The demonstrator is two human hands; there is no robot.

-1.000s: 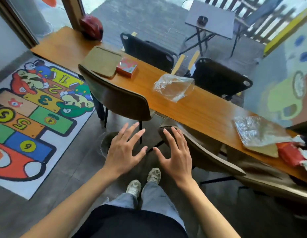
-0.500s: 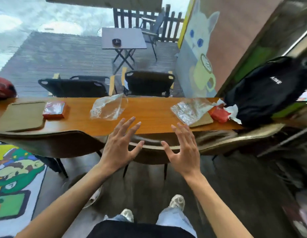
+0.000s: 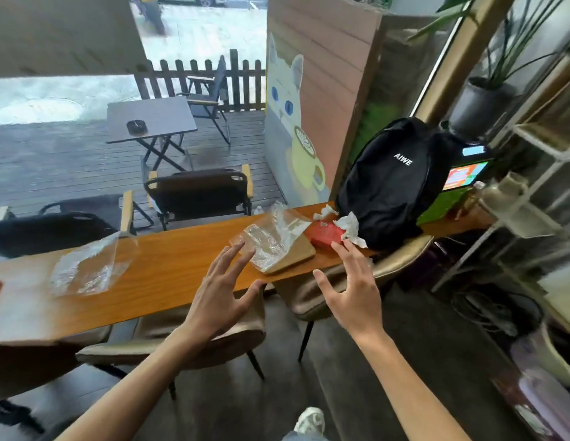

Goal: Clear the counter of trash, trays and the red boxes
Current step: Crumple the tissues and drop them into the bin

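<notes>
Fingers (image 3: 228, 261) spread wide and holding nothing, a person's left hand (image 3: 213, 300) and right hand (image 3: 353, 294) reach toward the wooden bench (image 3: 169, 272), where clearing appears barely begun. A crumpled plastic bag (image 3: 274, 241) lies over a tan tray (image 3: 298, 254), a red box (image 3: 325, 235) and white tissue (image 3: 349, 229) sit just beside a black backpack (image 3: 388, 183), and a second plastic bag (image 3: 86, 268) lies well apart to the left; whether either bag holds anything cannot be told.

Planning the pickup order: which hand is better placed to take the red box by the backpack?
The right hand, probably. Its fingertips already reach the near edge of the red box, open and empty. The left hand is spread toward the clear plastic wrapper, farther from the box.
</notes>
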